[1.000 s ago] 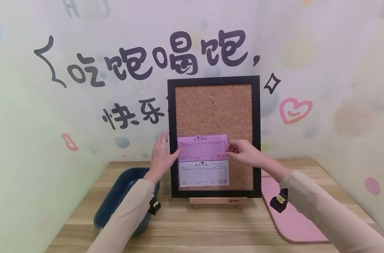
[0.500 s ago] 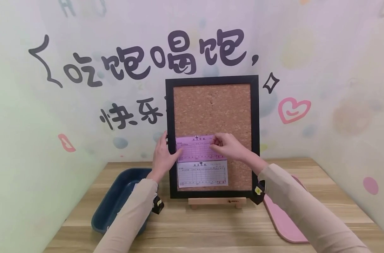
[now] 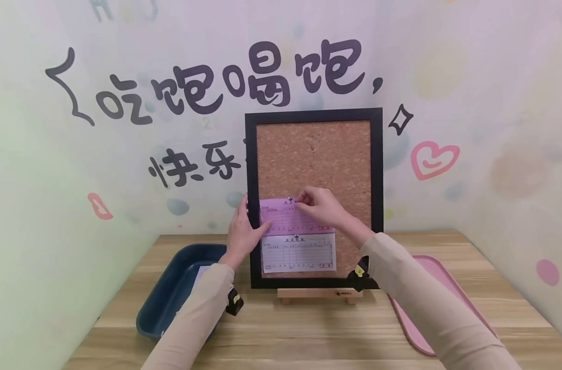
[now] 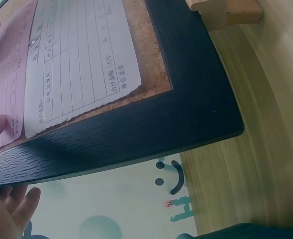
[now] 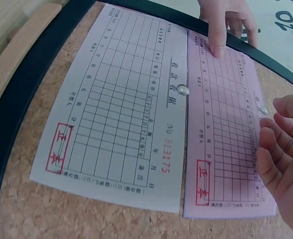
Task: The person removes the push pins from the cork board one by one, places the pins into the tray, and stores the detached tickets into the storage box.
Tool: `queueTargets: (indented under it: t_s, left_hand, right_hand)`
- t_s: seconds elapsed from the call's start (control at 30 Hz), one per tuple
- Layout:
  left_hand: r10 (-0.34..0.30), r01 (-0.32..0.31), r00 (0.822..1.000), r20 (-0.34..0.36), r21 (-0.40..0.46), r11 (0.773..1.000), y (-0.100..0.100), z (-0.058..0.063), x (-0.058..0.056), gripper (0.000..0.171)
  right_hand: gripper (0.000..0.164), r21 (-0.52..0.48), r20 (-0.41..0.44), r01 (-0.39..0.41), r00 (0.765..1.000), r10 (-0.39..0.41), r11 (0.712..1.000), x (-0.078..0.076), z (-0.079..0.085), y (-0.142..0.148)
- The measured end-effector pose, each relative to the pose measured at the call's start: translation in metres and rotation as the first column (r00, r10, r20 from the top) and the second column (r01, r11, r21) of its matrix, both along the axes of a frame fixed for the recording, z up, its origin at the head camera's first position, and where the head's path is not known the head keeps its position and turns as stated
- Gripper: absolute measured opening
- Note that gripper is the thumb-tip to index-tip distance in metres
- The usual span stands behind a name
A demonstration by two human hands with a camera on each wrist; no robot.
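Lying partly under left grip (image 3: 244,234): pink slip (image 3: 289,219)

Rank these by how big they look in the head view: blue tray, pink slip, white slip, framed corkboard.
1. Framed corkboard
2. Blue tray, partly hidden yet spanning more than either slip
3. Pink slip and white slip, too alike to rank
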State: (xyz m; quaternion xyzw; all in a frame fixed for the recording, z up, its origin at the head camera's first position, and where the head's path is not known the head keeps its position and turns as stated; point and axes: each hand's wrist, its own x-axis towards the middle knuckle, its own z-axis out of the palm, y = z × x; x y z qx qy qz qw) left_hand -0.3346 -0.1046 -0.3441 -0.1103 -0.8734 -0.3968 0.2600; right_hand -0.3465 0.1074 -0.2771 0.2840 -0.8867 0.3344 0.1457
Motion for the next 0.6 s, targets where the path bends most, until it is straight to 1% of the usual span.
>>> queueTargets:
  t_s: [0.23, 0.4, 0.6]
  left_hand:
    - [0.000, 0.000, 1.000, -0.018, 0.000, 1.000, 0.001, 0.000, 0.000, 0.085]
    - [-0.004, 0.004, 1.000, -0.018, 0.003, 1.000, 0.001, 0.000, 0.000, 0.085]
    - [-0.008, 0.008, 0.999, -0.041, 0.003, 1.000, 0.000, -0.001, 0.001, 0.085]
  right_hand:
    - [0.010, 0.007, -0.049, 0.062, 0.997, -0.061, 0.998, -0.005, -0.003, -0.006]
    - [0.009, -0.020, -0.072, 0.078, 0.994, -0.079, 0.997, -0.005, -0.004, -0.009]
    - [0.010, -0.033, -0.130, 0.109, 0.985, -0.112, 0.993, -0.009, -0.009, -0.014]
